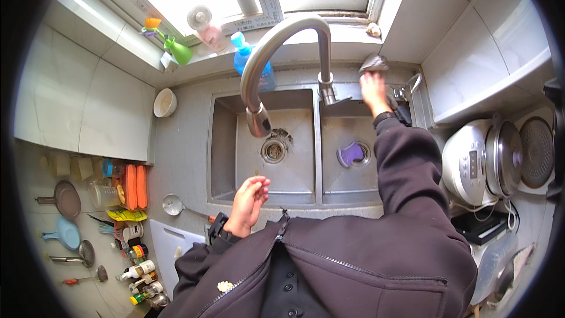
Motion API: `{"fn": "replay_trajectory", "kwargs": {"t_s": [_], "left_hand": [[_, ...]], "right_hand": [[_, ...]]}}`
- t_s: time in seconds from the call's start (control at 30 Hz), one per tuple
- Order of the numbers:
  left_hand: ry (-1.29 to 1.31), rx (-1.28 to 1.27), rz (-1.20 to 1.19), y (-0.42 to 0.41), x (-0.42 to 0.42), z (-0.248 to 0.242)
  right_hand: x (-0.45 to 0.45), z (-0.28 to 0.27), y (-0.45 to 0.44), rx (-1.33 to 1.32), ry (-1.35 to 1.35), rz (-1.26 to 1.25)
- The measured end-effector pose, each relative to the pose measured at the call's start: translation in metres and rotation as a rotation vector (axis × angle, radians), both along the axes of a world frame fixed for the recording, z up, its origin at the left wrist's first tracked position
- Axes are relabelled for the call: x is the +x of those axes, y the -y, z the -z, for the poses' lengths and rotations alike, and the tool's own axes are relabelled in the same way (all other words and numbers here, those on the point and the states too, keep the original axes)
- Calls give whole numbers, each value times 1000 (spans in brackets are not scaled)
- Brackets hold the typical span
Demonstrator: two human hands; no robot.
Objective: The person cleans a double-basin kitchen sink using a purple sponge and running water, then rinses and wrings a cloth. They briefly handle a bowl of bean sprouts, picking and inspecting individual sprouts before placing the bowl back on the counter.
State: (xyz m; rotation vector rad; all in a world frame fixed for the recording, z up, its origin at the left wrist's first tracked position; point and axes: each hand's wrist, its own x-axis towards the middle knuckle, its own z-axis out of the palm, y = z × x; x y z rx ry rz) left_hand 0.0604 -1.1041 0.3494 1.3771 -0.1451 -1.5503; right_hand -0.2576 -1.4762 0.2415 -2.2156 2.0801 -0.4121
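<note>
My right hand (374, 90) reaches to the back right corner of the steel sink, its fingers at a crumpled grey item (374, 63) on the back ledge; whether they grip it is unclear. My left hand (249, 203) is raised, fingers curled with the fingertips near the thumb, over the front edge of the left basin (291, 181); nothing is clearly visible in it. A purple sponge (351, 155) lies partly over the drain of the right basin. The curved steel faucet (282, 37) arches above the left basin, which has dark residue beside its drain.
A blue pump bottle (243, 58) stands behind the left basin. To the left are a white bowl (165, 103), a ladle (173, 205) and a white cutting board (170, 240). Sauce bottles (140, 269) line the far left. On the right stands a white rice cooker (464, 163).
</note>
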Motion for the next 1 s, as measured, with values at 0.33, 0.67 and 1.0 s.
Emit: {"fn": "replay_trajectory", "kwargs": {"t_s": [0.33, 0.67, 1.0], "left_hand": [[-15, 39, -99, 38, -12, 9], [-90, 51, -88, 30, -26, 7], [-192, 139, -200, 8, -10, 31]], "right_hand": [[-12, 44, 17, -147, 135, -151], [17, 47, -48, -258, 298, -438], [91, -53, -159, 88, 1272, -88]]}}
